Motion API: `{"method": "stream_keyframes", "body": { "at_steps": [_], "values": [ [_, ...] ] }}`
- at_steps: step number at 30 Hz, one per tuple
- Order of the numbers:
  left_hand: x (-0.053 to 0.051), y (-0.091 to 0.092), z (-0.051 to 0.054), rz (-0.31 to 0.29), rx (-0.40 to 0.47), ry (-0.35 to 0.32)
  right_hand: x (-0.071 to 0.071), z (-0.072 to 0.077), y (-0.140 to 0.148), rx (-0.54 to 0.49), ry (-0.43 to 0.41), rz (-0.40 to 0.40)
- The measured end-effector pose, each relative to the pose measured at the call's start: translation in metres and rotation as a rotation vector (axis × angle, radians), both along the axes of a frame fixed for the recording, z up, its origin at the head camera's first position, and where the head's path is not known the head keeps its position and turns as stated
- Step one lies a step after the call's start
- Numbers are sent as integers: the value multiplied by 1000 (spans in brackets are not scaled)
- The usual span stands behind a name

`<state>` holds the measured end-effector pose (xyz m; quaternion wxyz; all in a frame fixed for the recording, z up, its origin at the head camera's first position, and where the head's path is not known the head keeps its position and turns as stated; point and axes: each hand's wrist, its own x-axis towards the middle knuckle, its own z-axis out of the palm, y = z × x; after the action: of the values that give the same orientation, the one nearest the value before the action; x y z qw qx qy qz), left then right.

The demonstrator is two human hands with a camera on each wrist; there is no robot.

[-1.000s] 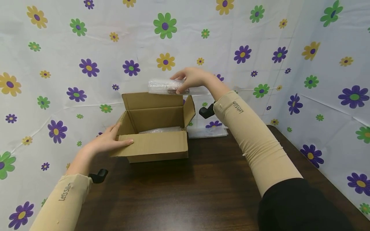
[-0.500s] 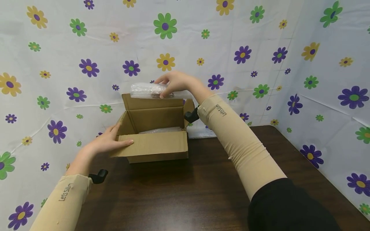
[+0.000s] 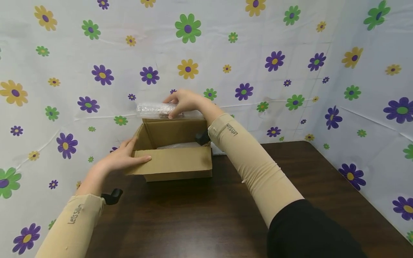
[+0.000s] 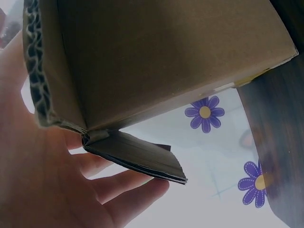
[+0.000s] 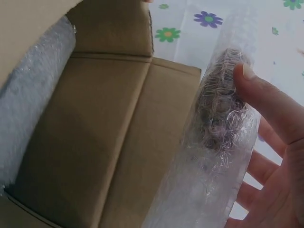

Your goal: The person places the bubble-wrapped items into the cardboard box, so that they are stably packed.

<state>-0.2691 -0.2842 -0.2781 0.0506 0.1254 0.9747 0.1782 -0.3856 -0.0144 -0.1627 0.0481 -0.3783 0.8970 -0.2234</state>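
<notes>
An open cardboard box [image 3: 174, 161] stands on the dark table with its flaps spread. My left hand [image 3: 120, 157] holds its left front corner, thumb on the front flap; the left wrist view shows the fingers [image 4: 137, 190] outside, beside a side flap [image 4: 142, 152]. Above the box's back edge, my right hand [image 3: 185, 102] grips a bubble-wrapped bundle [image 3: 150, 109] lengthwise between thumb and fingers. Something dark brown shows through the wrap [image 5: 221, 104], its kind unclear. Inside the box lies another bubble-wrapped piece [image 5: 35, 104], partly hidden by the front flap.
The dark wooden table [image 3: 193, 218] stretches in front and to the right. A flower-print cloth [image 3: 206, 46] hangs close behind the box. A black wrist camera [image 3: 203, 138] on the right arm overlaps the box's right side.
My right hand has carried the bubble-wrapped bundle left and down, from above the box's right back to its back edge. The left hand keeps its hold on the box.
</notes>
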Motion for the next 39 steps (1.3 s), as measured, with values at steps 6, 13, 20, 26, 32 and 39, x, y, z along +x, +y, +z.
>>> {"method": "stream_keyframes", "body": {
  "at_steps": [6,13,20,26,32,39],
  "values": [
    [-2,-1,-3,0,5,5,-6,-17,-9,-35,-23,-1],
    [-1,-1,-3,-3,17,13,-10,-36,-13,-61,-91,-17],
    [-1,0,-3,7,22,14,-12,-49,-14,-45,-99,-49],
    [0,1,-2,10,23,18,-16,-61,-13,-25,-88,-60],
    [1,3,-1,3,35,21,-19,-67,-11,-22,-73,-66],
    [1,2,-1,14,35,17,-22,-74,-10,6,-85,-69]
  ]
}}
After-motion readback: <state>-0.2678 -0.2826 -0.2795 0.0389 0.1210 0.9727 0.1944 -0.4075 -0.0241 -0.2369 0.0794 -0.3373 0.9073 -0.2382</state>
